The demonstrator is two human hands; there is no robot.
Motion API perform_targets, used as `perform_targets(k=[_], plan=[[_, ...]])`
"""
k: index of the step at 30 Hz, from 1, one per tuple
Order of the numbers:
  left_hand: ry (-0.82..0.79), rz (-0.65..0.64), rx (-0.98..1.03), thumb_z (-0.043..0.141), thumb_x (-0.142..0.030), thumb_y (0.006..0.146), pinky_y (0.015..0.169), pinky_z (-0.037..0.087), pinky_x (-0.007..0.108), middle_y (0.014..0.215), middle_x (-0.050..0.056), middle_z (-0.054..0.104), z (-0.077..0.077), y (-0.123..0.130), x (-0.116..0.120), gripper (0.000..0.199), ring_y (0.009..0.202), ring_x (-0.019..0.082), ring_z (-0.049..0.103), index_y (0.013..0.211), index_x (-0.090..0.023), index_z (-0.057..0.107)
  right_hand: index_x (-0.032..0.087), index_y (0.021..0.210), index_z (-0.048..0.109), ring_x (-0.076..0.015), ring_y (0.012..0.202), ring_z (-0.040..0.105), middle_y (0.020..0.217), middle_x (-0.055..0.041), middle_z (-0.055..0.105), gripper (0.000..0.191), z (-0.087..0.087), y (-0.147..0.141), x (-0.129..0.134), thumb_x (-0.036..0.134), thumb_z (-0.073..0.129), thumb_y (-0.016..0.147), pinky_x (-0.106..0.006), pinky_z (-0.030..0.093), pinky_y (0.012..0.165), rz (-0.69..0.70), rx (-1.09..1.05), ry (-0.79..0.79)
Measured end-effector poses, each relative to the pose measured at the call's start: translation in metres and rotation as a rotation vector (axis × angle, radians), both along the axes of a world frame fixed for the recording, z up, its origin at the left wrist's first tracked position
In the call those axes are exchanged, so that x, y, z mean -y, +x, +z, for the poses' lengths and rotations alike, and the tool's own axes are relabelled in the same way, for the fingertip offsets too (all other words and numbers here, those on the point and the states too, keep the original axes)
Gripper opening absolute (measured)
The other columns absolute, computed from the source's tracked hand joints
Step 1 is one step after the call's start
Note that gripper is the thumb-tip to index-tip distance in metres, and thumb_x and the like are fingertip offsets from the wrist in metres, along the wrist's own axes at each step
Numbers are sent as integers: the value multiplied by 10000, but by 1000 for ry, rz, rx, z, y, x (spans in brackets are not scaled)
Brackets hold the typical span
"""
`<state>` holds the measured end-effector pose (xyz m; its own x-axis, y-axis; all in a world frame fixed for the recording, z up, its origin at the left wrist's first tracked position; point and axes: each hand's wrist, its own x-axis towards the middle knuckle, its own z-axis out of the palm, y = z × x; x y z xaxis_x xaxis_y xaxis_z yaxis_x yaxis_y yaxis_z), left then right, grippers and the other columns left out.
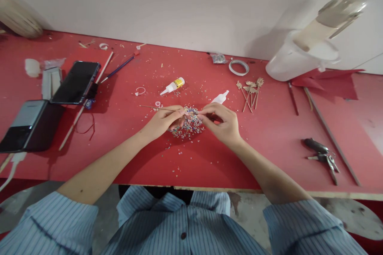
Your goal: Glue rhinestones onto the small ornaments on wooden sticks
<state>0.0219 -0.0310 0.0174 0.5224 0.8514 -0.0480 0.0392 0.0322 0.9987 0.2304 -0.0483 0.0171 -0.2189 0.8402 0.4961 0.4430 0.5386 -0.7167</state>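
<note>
Over a pile of small glittery chips (188, 127), my two hands meet in the middle of the red table. My left hand (169, 118) pinches a thin wooden stick (155, 107), which points out to the left. Its other end, between the hands, is too small to make out. My right hand (222, 122) is closed in a pinch close to that end; what its fingertips hold is too small to tell. Just behind the right hand lies a white nozzle bottle (220, 97), partly hidden. A glue bottle with a yellow label (174, 86) lies farther back.
Left are a phone (77, 81), a black device with a white cable (30, 125) and a paintbrush (119, 67). Right are a tape roll (238, 67), several stick-mounted leaf-like pieces (251, 89), a tilted white pitcher (287, 61) and keys (322, 157). A wall (179, 8) stands behind.
</note>
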Motion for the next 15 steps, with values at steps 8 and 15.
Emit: perform_targets(k=[8, 15], plan=[[-10, -8, 9, 456, -373, 937, 459, 325, 213, 632, -5, 534, -1, 0, -1, 334, 467, 58, 403, 722, -155, 588, 217, 848, 668, -110, 706, 602, 822, -10, 662, 31, -1, 0, 0, 201, 650, 829, -249, 486, 560, 8, 8, 51], [-38, -3, 20, 470, -375, 930, 442, 322, 203, 631, -4, 550, -3, -1, -2, 312, 458, 55, 408, 748, -158, 602, 221, 850, 668, -124, 736, 621, 819, -11, 667, 37, -1, 0, -1, 196, 653, 827, -263, 498, 593, 11, 19, 75]])
